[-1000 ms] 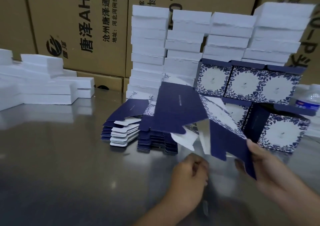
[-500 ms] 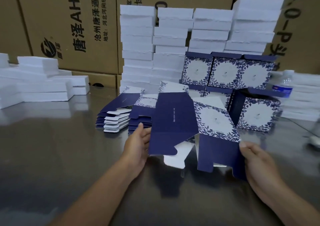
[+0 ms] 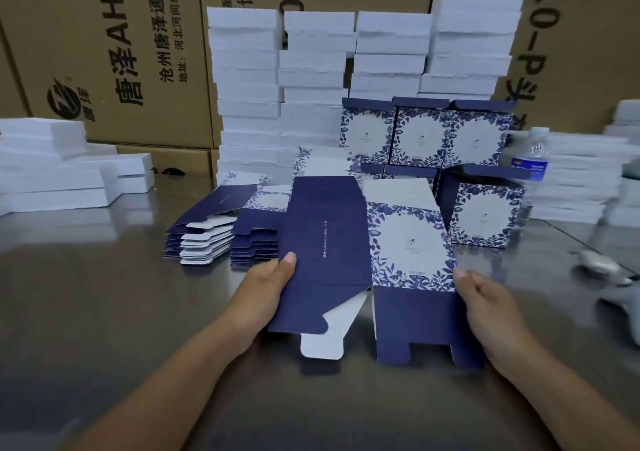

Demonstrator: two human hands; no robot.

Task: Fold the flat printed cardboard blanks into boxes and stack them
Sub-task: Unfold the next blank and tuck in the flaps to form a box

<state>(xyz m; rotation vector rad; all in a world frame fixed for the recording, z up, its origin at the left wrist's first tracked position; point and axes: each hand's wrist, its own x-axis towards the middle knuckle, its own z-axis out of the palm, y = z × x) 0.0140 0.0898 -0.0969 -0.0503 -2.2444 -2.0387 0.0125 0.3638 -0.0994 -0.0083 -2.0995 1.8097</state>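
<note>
Left hand [image 3: 268,286], right hand [image 3: 485,308], both gripping, thumbs forward, forearms outstretched

Dim, soft overhead light glares off the table [image 3: 104,312]; right edge motion-blurred, edges bowed

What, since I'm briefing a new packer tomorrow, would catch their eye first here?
First comes the half-opened navy blank with its floral panel, held at centre by the left hand and right hand. Behind it, finished floral boxes stand before tall stacks of white slabs. The flat blanks lie to the left.
</note>
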